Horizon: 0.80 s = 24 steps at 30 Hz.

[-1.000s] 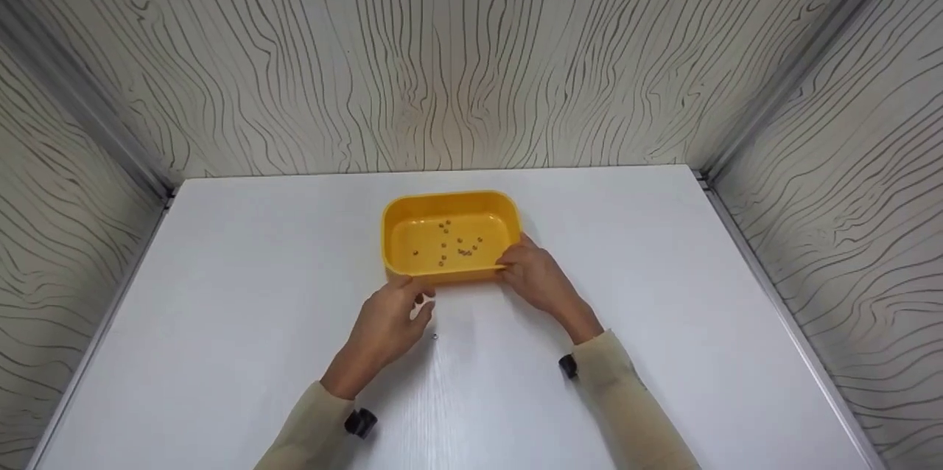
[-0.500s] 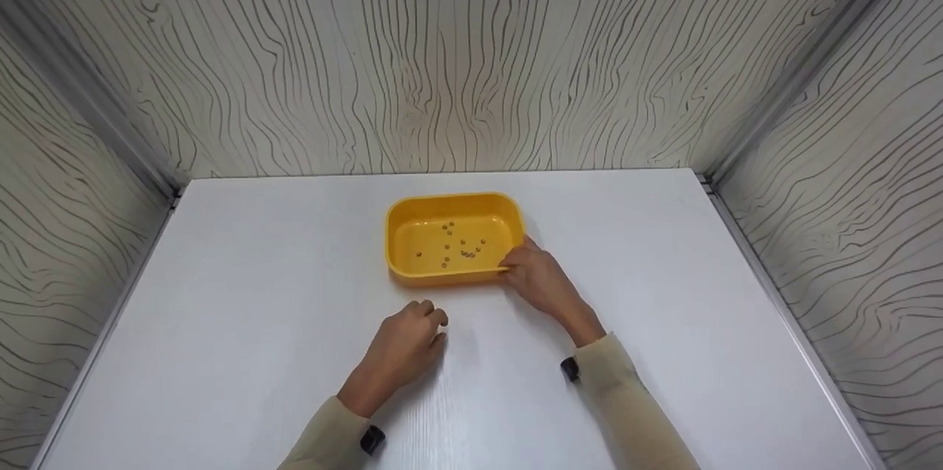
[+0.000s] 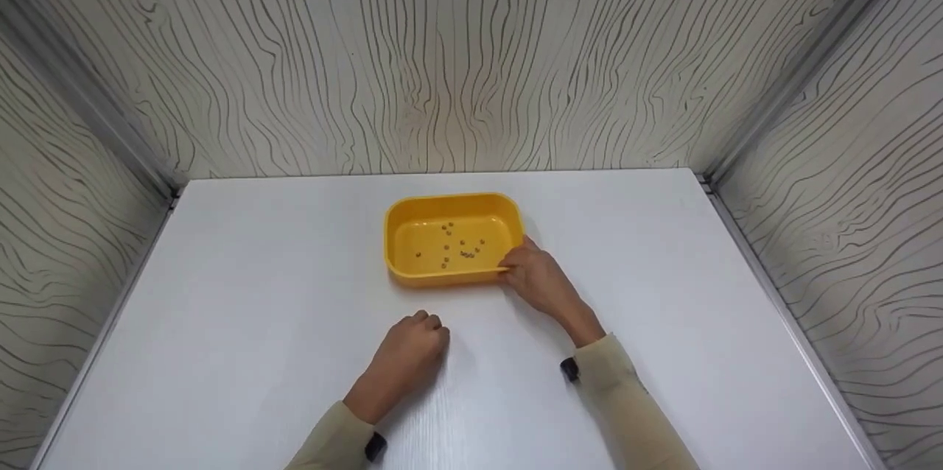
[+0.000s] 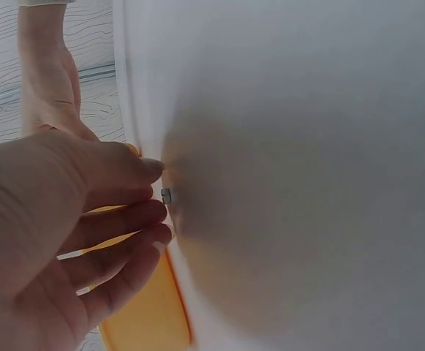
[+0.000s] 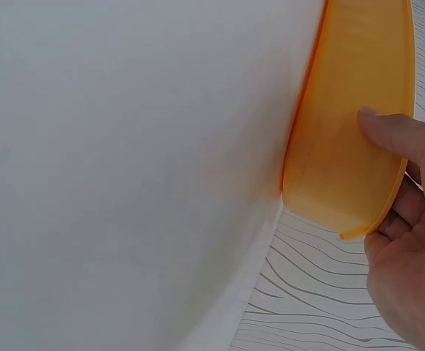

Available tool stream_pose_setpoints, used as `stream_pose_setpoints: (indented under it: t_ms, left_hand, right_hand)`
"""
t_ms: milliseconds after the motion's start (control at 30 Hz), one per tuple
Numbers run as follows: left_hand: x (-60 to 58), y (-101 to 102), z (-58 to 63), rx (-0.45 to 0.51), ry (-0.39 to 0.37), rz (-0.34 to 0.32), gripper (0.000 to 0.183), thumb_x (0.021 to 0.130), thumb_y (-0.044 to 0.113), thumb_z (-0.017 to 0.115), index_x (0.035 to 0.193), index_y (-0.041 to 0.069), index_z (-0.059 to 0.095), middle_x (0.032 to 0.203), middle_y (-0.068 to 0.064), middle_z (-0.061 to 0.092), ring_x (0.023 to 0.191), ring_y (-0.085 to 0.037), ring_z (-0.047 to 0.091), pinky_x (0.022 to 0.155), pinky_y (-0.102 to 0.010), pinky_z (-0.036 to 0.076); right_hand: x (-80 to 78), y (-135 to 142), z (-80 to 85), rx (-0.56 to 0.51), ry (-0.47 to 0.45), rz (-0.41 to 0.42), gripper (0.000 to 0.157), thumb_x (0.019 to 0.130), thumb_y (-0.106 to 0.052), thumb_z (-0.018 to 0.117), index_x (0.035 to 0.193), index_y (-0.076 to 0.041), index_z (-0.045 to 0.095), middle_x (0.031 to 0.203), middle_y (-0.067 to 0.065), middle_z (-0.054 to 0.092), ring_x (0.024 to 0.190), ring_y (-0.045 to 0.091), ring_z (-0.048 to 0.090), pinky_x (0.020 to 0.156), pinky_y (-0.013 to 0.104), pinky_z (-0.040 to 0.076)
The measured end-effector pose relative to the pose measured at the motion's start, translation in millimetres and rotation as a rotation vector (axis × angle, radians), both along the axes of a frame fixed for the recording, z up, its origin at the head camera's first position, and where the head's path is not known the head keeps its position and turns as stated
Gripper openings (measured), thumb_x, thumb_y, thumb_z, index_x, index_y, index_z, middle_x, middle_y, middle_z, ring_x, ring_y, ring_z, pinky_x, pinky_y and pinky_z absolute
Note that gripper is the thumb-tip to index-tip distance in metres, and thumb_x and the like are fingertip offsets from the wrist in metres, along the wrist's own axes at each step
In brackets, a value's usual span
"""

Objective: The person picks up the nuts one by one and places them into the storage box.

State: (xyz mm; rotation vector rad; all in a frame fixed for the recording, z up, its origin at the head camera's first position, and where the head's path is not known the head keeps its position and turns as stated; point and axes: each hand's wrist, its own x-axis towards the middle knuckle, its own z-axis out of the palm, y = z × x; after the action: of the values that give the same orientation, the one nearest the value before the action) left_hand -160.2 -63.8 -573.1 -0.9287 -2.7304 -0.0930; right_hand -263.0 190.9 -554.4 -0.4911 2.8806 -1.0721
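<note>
A yellow plastic bin holds several small metal nuts scattered over its floor. My right hand grips the bin's near right corner; in the right wrist view the thumb lies on the outer wall, with the fingers behind the rim. In front of the bin, my left hand is low over the table with its fingers bent. The left wrist view shows a small metal nut on the table, right at the thumb and fingertips, a gap between them. In the head view this hand hides that nut.
The white table carries the bin near its middle. Wood-grain patterned panels rise behind and on both sides, joined by grey metal corner posts. A small black device sits at the right sleeve cuff.
My left hand has drawn back from the bin's front edge toward me and lowered over the loose nut on the table. The right hand has kept its grip on the bin.
</note>
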Motion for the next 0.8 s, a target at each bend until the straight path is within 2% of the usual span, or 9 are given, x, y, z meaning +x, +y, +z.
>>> stream_pose_setpoints:
  t_ms: [167, 300, 567, 667, 800]
  left_hand:
    - [0.0, 0.7, -0.9, 0.007, -0.017, -0.016, 0.011, 0.085, -0.003, 0.076, 0.086, 0.008, 0.079, 0.082, -0.003, 0.07, 0.077, -0.018, 0.06, 0.068, -0.027, 0.057]
    - [-0.1, 1.3, -1.7, -0.009, -0.024, -0.022, 0.013, 0.083, -0.006, 0.077, 0.086, 0.007, 0.078, 0.081, -0.003, 0.068, 0.077, -0.018, 0.059, 0.069, -0.026, 0.056]
    - [-0.5, 1.1, -2.0, -0.091, 0.076, -0.032, 0.015, 0.079, -0.006, 0.082, 0.084, 0.007, 0.078, 0.08, -0.002, 0.067, 0.076, -0.017, 0.056, 0.07, -0.022, 0.054]
    - [-0.3, 0.8, -1.3, -0.087, 0.112, -0.043, 0.017, 0.077, -0.008, 0.083, 0.082, 0.008, 0.077, 0.079, -0.002, 0.066, 0.075, -0.017, 0.056, 0.069, -0.021, 0.053]
    - [0.0, 0.5, 0.2, -0.082, 0.125, -0.057, 0.018, 0.075, -0.008, 0.083, 0.082, 0.008, 0.078, 0.078, -0.003, 0.067, 0.074, -0.017, 0.056, 0.069, -0.021, 0.053]
  right_hand:
    - [-0.9, -0.8, 0.9, 0.015, 0.007, 0.0, 0.017, 0.093, -0.004, 0.07, 0.105, -0.011, 0.081, 0.108, 0.002, 0.077, 0.121, 0.022, 0.067, 0.118, 0.043, 0.048]
    - [-1.2, -1.4, 1.7, 0.028, -0.001, 0.002, 0.018, 0.094, -0.004, 0.069, 0.105, -0.012, 0.081, 0.111, 0.002, 0.076, 0.119, 0.021, 0.066, 0.115, 0.042, 0.05]
    - [-1.2, -2.3, 2.1, 0.021, -0.018, -0.001, 0.018, 0.094, -0.005, 0.07, 0.104, -0.015, 0.081, 0.112, 0.001, 0.075, 0.119, 0.02, 0.066, 0.114, 0.041, 0.051]
    - [-0.9, -1.3, 0.8, 0.021, 0.005, 0.019, 0.013, 0.094, -0.008, 0.074, 0.104, -0.013, 0.08, 0.109, 0.001, 0.077, 0.118, 0.021, 0.068, 0.121, 0.042, 0.045]
    - [-0.8, -0.1, -0.7, 0.021, 0.048, 0.044, 0.01, 0.093, -0.009, 0.076, 0.103, -0.01, 0.08, 0.105, 0.002, 0.079, 0.119, 0.023, 0.07, 0.13, 0.041, 0.031]
